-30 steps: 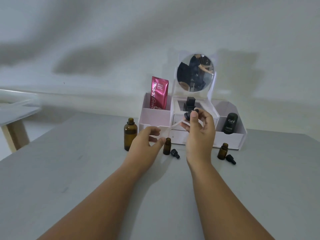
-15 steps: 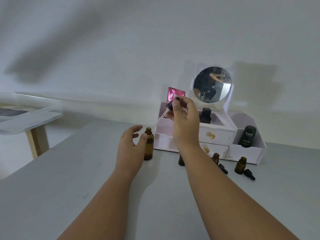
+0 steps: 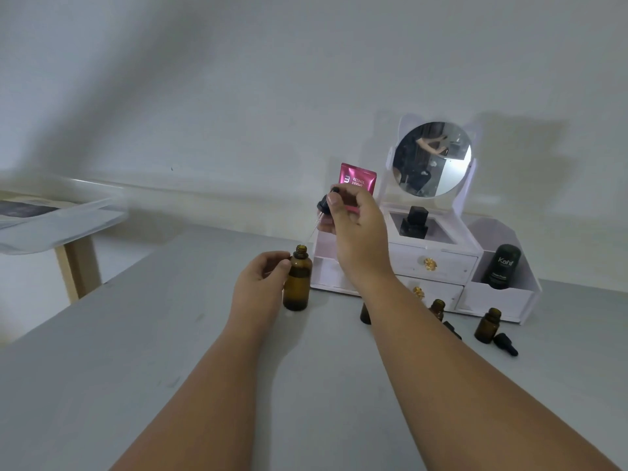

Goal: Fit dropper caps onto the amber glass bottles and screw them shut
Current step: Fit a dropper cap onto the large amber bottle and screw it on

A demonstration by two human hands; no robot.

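A tall amber bottle point(image 3: 298, 279) stands uncapped on the grey table, and my left hand point(image 3: 261, 280) holds its left side. My right hand point(image 3: 356, 229) grips a black dropper cap point(image 3: 324, 203) up above it, the glass pipette slanting down-left with its tip just above the bottle's mouth. Three small amber bottles stand further right: one point(image 3: 365, 312) partly hidden behind my right forearm, one point(image 3: 437, 309) in the middle, one point(image 3: 486, 325) at the right. A loose black dropper cap point(image 3: 505, 344) lies beside the rightmost bottle; another point(image 3: 452, 329) peeks out by my forearm.
A white cosmetic organiser point(image 3: 496, 297) with drawers and a round mirror point(image 3: 432, 159) stands against the wall. It holds a pink sachet point(image 3: 357, 178), a black jar point(image 3: 414, 222) and a dark Kahf bottle point(image 3: 503, 266). A second table point(image 3: 51, 219) stands at the left.
The view shifted, so everything sits further right. My left hand closed onto the tall bottle. My right hand carried the dropper cap over to just above the bottle's mouth.
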